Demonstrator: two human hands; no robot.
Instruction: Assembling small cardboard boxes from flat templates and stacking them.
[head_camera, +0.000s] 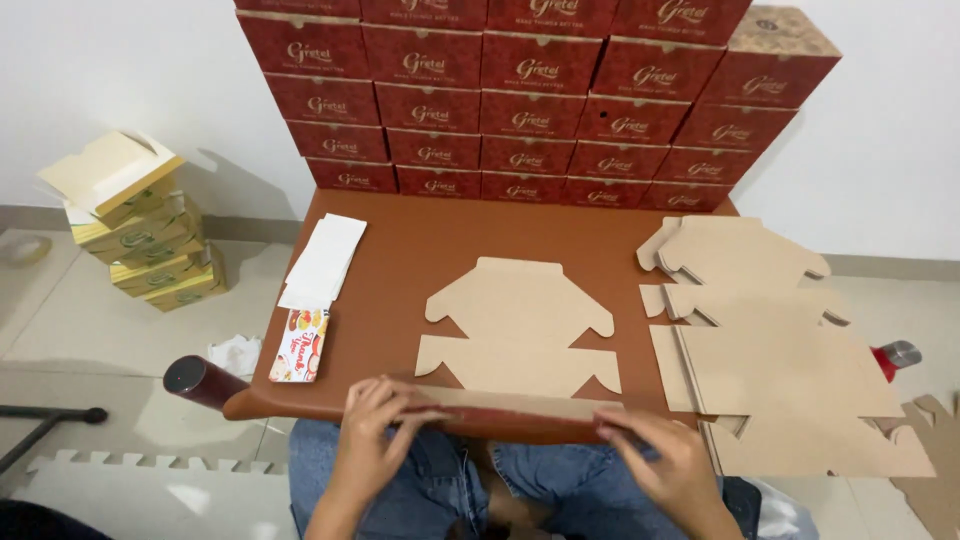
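Observation:
A flat die-cut cardboard box blank (520, 335) lies plain side up in the middle of a low brown table (410, 250). Its near flap is folded up along the table's front edge, showing a red printed face. My left hand (375, 420) pinches the left end of that folded flap. My right hand (665, 455) presses on the flap's right end. Both hands hold the same blank.
A pile of flat blanks (770, 340) covers the table's right side. Folded red boxes (530, 100) are stacked in rows against the wall behind. White slips (325, 258) and a printed card (299, 345) lie at left. Yellow boxes (150, 240) sit on the floor.

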